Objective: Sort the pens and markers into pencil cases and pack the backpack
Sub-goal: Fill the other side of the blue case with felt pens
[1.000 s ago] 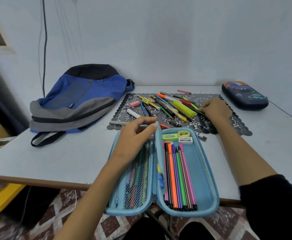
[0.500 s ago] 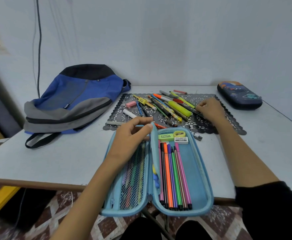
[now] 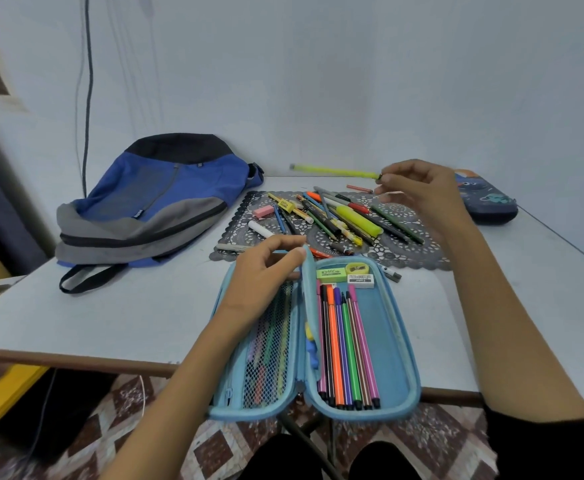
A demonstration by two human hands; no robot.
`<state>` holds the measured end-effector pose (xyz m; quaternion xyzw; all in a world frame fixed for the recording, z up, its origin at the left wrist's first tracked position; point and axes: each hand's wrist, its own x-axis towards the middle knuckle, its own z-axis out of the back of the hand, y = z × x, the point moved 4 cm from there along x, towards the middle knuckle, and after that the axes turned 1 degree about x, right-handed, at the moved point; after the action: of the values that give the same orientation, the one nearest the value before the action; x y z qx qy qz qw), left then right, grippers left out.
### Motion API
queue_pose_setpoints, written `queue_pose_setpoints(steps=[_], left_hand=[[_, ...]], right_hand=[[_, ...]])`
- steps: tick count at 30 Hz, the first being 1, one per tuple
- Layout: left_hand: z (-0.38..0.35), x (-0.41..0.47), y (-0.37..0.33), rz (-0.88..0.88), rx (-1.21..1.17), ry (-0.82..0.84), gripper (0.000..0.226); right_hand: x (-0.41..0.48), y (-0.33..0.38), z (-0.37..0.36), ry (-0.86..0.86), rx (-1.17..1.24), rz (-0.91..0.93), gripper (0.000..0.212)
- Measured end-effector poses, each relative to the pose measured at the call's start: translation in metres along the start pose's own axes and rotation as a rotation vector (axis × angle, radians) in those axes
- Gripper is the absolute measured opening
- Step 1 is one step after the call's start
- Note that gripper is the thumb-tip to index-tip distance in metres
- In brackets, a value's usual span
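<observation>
The right hand (image 3: 418,192) has risen off the mat (image 3: 418,251), pinching a yellow-green pen (image 3: 335,170) by its end above the loose pens (image 3: 335,220). The left hand (image 3: 262,275) grips the centre flap of the open blue pencil case (image 3: 401,358). Felt-tips (image 3: 344,344) and erasers (image 3: 332,274), their print unreadable, lie inside. The backpack (image 3: 152,202) lies to the left.

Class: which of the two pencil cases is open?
The light blue case in front lies open; the dark case at far right is closed.
</observation>
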<state>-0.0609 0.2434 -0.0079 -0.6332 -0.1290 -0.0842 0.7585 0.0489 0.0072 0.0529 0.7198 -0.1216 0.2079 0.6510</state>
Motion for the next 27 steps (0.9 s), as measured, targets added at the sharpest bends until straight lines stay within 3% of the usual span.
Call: queue_pose_setpoints(steps=[4,8,18,27], left_hand=[[0.0,-0.001,-0.001,-0.003,-0.001,-0.001,0.02],[-0.001,-0.001,-0.002,-0.006,-0.006,-0.002,0.021],[-0.002,-0.001,-0.003,-0.006,-0.005,0.004,0.02],[0.0,-0.001,-0.002,-0.01,0.01,0.008,0.02]], right_hand=[[-0.008,0.003,-0.007,0.118,0.203,-0.087,0.013],[-0.013,0.0,-0.01,0.178,0.262,-0.193,0.014],[-0.042,-0.018,-0.023,0.663,-0.35,-0.6,0.017],[-0.055,-0.016,-0.043,0.836,-0.561,-0.6,0.013]])
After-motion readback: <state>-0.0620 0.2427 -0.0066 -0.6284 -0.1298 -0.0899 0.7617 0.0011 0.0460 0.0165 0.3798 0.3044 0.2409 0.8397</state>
